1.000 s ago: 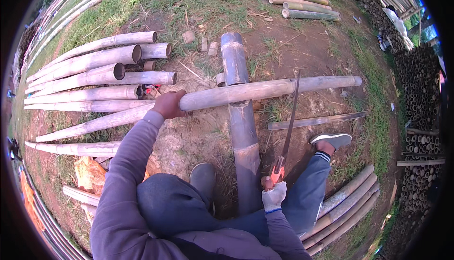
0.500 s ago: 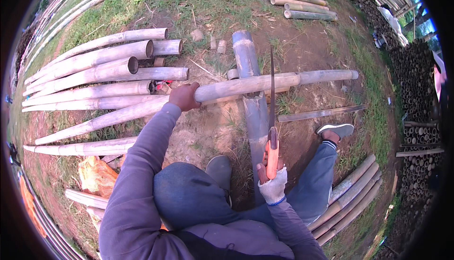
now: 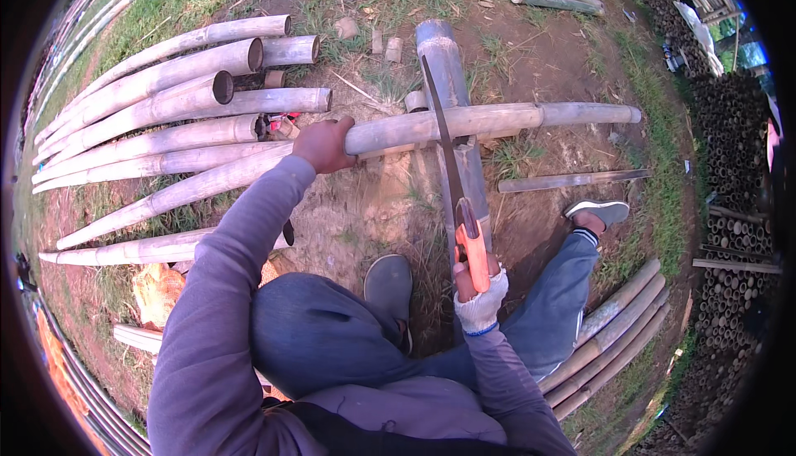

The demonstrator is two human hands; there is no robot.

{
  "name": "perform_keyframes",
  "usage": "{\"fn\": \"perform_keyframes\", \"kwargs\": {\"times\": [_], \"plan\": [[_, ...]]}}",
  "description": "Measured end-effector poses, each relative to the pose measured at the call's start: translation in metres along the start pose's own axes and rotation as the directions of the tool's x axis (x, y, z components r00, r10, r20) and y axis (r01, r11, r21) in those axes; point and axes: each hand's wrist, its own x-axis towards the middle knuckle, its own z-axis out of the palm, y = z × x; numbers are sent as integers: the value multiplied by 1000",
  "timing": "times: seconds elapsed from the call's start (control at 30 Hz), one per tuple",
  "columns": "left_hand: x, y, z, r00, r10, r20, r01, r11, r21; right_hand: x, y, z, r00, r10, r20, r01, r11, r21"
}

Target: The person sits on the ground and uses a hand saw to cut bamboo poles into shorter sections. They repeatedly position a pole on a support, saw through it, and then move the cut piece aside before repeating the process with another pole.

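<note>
The long pale bamboo pole (image 3: 497,118) lies crosswise in front of me, over a thick dark bamboo log (image 3: 477,182) that runs away from my lap. My left hand (image 3: 325,145) is closed over the pole just left of the log, back of the hand upward; the undersides of my fingers are hidden. My right hand (image 3: 481,300), in a white glove with bare fingertips, is wrapped around the orange handle of a saw (image 3: 450,157). Its narrow blade slants up and left, crossing the pole where it passes over the log, tip beyond the pole; I cannot tell whether the teeth touch it.

To the right, the pole's end juts out over the ground, and below it a flat bamboo strip (image 3: 576,181) lies on the soil. Brown soil stretches between my left hand and the log. Close by on the left, a group of pale poles (image 3: 166,108) reaches toward my knuckles.

My right fist sits beside the log, near my right leg (image 3: 543,311), its forearm rising from the lower edge. My left arm comes up from the lower left, angled toward the pole.
</note>
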Motion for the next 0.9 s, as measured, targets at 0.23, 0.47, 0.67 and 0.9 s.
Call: {"fn": "perform_keyframes", "kwargs": {"times": [0.23,0.47,0.67,0.9], "plan": [[3,-3,2,1000,8,10,-8,1000,-10,4,13,3,995,-89,-42,90,995,32],[4,-1,3,1000,-13,13,13,999,-30,2,11,2,996,79,-28,-73,980,185],[4,1,-1,999,-27,27,28,999,-34,-1,14,0,997,69,-22,-64,983,172],[4,1,-2,1000,-9,18,10,999,-31,1,10,7,991,124,-45,-107,957,269]]}}
